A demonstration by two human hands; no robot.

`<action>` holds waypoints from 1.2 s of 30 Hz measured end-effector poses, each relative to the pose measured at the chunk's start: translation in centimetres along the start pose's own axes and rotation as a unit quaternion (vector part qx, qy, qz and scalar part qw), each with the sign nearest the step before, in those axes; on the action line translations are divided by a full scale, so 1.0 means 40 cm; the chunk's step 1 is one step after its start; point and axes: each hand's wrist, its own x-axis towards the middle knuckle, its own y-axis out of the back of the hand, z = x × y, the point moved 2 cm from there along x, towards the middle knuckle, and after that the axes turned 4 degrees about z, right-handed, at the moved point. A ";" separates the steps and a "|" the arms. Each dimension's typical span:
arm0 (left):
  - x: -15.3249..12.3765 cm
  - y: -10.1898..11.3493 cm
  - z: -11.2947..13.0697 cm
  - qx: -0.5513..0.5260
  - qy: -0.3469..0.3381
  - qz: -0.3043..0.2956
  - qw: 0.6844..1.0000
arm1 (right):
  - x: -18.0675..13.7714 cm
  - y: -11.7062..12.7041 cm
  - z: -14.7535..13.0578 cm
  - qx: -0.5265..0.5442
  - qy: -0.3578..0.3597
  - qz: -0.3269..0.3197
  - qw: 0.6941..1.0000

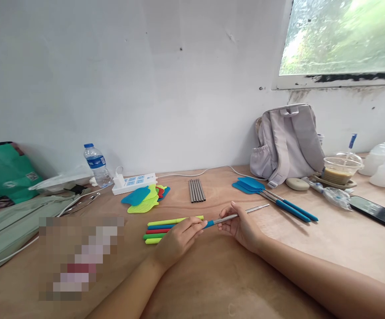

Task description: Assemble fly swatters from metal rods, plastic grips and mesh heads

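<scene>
My left hand (178, 239) grips the blue handle of a telescopic metal rod (235, 215) that lies low over the wooden table (212, 279). My right hand (240, 226) pinches the rod's silver shaft just right of the handle. The shaft reaches out to the right, bare at its tip. Behind my left hand lie several coloured handles (166, 227) in green, blue, red and yellow. Loose mesh swatter heads (146, 198) sit farther back, and finished blue swatters (272, 197) rest to the right.
A bundle of metal rods (197, 190) lies at centre back beside a white power strip (134, 182) and a water bottle (97, 165). A grey backpack (287, 144), a plastic drink cup (340, 170) and a black phone (378, 213) stand right. Green bags (6, 175) lie left.
</scene>
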 end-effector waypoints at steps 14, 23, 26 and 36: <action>0.024 -0.048 0.089 -0.079 0.089 0.051 0.992 | -0.039 -0.063 0.050 0.006 0.013 -0.076 0.997; 0.034 -0.053 0.106 -0.108 0.123 0.078 0.983 | -0.032 -0.061 0.076 -0.038 0.028 -0.030 0.998; 0.039 -0.057 0.098 -0.114 0.150 0.065 0.980 | -0.027 -0.064 0.076 -0.022 0.009 -0.031 0.999; 0.021 -0.052 0.042 -0.062 0.242 0.007 0.968 | 0.038 0.016 -0.040 0.235 0.069 0.134 0.960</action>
